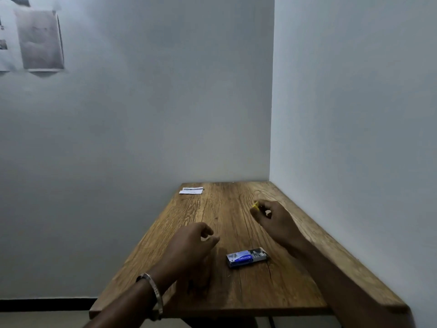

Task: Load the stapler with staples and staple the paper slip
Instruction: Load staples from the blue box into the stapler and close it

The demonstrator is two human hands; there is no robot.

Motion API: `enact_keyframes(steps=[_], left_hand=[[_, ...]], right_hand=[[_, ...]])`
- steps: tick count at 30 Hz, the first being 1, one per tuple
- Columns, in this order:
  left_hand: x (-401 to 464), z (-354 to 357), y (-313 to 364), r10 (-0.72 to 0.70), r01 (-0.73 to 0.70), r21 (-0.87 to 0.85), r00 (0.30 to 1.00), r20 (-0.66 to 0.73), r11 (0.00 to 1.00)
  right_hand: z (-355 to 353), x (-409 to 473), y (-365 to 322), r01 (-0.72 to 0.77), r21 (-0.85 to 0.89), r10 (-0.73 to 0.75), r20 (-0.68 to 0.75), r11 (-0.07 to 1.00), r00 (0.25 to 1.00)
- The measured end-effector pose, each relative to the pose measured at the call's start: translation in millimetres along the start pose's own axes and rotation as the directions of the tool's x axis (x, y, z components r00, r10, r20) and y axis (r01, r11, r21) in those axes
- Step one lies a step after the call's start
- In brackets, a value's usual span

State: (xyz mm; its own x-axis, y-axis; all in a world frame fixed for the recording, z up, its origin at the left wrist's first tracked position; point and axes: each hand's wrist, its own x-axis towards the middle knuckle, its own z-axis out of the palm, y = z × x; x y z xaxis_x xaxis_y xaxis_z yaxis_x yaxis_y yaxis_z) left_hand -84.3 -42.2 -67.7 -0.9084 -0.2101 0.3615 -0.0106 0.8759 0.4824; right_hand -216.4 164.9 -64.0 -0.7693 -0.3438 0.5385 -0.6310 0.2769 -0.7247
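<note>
The right hand (269, 215) holds a small yellow stapler (255, 205) above the bench (236, 292), fingers curled round it and hiding most of it; the left hand (196, 237) hovers with fingers loosely curled, perhaps pinching something too small to tell; the staple box (246, 256) lies open between the arms; the paper slip (191, 190) waits at the far corner. Thin staple strips could snap or drop; a forearm could knock the box.

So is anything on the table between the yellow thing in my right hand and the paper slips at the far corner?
Nothing visible. Only bare wooden table lies between the right hand gripping the yellow stapler and the paper slips.
</note>
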Motion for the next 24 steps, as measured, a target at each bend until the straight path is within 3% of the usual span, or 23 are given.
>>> enact_keyframes(steps=[4,11,24], left_hand=[[-2,-7,-10,-0.02,0.003,0.137,0.992,0.125,0.991],[3,-6,-16,0.002,-0.04,0.23,0.986,0.166,0.972],[4,-2,-28,0.041,-0.073,0.211,0.987,0.156,0.975]], right_hand=[[7,-6,7,0.047,-0.242,-0.015,0.135,0.969,0.991],[2,-12,4,0.043,-0.349,0.035,0.214,0.936,0.976],[4,-13,8,0.043,-0.454,0.074,0.237,0.89,0.969]])
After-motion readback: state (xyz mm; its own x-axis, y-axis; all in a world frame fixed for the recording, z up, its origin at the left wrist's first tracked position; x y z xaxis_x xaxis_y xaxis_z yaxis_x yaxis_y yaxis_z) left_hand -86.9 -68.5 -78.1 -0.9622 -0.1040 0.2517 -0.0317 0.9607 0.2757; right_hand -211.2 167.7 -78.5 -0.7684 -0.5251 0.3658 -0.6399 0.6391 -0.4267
